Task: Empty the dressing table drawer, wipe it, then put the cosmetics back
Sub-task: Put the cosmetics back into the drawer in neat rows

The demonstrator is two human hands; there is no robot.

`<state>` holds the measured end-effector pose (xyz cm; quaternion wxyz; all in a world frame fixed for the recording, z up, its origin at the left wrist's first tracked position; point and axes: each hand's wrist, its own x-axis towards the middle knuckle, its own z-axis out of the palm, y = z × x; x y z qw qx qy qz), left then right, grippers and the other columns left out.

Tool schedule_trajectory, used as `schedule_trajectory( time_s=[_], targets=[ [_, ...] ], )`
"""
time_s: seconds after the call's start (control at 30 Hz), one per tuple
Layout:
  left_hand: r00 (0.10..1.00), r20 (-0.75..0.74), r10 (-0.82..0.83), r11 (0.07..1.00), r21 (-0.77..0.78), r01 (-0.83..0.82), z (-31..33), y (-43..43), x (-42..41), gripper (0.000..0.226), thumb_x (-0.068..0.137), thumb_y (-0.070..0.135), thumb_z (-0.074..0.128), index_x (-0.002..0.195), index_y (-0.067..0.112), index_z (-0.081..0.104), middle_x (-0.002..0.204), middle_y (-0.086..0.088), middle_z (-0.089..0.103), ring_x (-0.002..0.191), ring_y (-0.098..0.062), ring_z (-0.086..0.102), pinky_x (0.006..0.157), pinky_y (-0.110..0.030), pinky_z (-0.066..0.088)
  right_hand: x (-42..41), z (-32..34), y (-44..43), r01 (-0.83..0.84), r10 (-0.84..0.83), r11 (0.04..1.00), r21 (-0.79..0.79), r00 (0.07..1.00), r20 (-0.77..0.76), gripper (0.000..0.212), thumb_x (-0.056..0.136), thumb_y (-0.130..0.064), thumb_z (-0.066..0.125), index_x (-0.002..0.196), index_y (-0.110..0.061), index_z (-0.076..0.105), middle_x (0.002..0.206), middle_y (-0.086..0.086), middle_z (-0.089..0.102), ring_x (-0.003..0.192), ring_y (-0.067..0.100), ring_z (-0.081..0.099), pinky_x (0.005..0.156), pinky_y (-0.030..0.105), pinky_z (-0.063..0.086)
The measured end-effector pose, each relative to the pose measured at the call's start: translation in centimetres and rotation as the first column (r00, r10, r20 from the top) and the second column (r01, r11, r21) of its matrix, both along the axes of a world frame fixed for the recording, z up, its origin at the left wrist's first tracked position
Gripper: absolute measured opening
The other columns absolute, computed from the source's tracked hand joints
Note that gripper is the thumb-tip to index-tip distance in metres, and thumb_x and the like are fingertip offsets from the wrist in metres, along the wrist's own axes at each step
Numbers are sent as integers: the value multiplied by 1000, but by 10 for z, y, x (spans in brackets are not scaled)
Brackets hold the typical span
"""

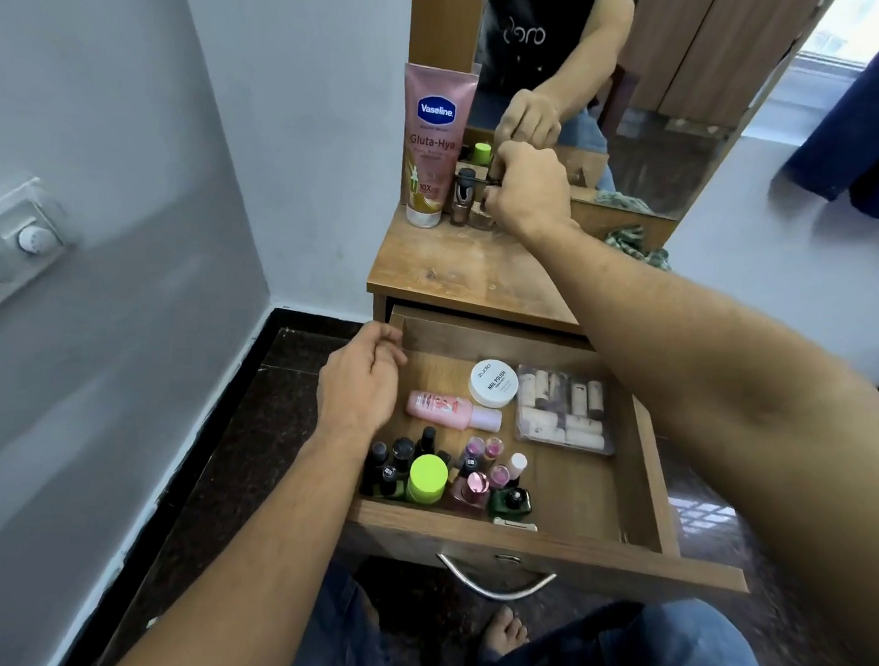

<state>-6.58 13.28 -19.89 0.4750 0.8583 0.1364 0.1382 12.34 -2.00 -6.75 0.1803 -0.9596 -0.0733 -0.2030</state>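
- On the wooden dressing tabletop (461,272), beside the tall pink lotion tube (435,142), the right hand (531,189) pinches a small dark item (490,180), apparently parking it out of the way.
- The left hand (359,384) hangs loosely curled and empty at the left wall of the open wooden drawer (542,547).
- Most small cosmetics bottles (419,468) lie inside that drawer, not yet removed.

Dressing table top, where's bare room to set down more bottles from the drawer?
The front half of the table top is bare wood, from the Vaseline tube and small bottles forward to the edge. The back is crowded: tube, bottles, the right hand gripping a dark item, a green cloth at right.
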Motion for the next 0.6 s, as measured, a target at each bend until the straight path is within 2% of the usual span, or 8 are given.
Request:
schedule_trajectory(
  time_s=[0.13, 0.27, 0.4, 0.5, 0.6],
  targets=[
    [1000, -6, -5, 1000, -30, 5, 0, 0, -1, 30, 94, 15, 40, 96, 35, 62, 84, 18, 71, 97, -13, 64, 92, -35, 48, -37, 3, -21, -44, 39, 994, 97, 998, 45, 17, 80, -22, 60, 93, -22, 71, 87, -1, 72, 88, 22, 65, 78, 34, 55],
    [1000, -15, -5, 1000, -22, 5, 3, 0, 0, 29, 92, 14, 40, 94, 34, 62, 84, 18, 71, 97, -13, 62, 89, -32, 46, -95, -2, -57, -99, 91, 988, 122, 994, 67, 21, 79, -27, 64, 94, -20, 78, 90, -3, 77, 86, 17, 69, 83, 34, 56],
    [1000, -21, -10, 999, -32, 9, 3, -1, -2, 29, 90, 16, 40, 95, 33, 63, 84, 18, 72, 99, -12, 62, 92, -33, 46, -158, -13, -91, -88, 90, 987, 138, 996, -7, 20, 82, -23, 73, 100, -19, 80, 92, -2, 78, 84, 12, 69, 86, 30, 56],
    [1000, -25, -7, 998, -58, 5, 3, 0, -3, 29, 88, 18, 40, 96, 33, 64, 83, 18, 72, 99, -13, 64, 95, -35, 48, -203, -25, -109, -82, 94, 990, 112, 990, -103, 18, 82, -21, 77, 100, -21, 80, 90, -5, 77, 80, 8, 69, 82, 26, 57],
    [999, -38, -3, 998, -57, 1, 4, -1, -3, 30, 90, 15, 40, 95, 33, 64, 84, 17, 72, 99, -14, 64, 96, -35, 48, -238, -41, -118, -95, 112, 992, 87, 972, -206, 15, 80, -21, 76, 95, -26, 80, 85, -11, 77, 77, 5, 68, 77, 28, 58]
  ],
)
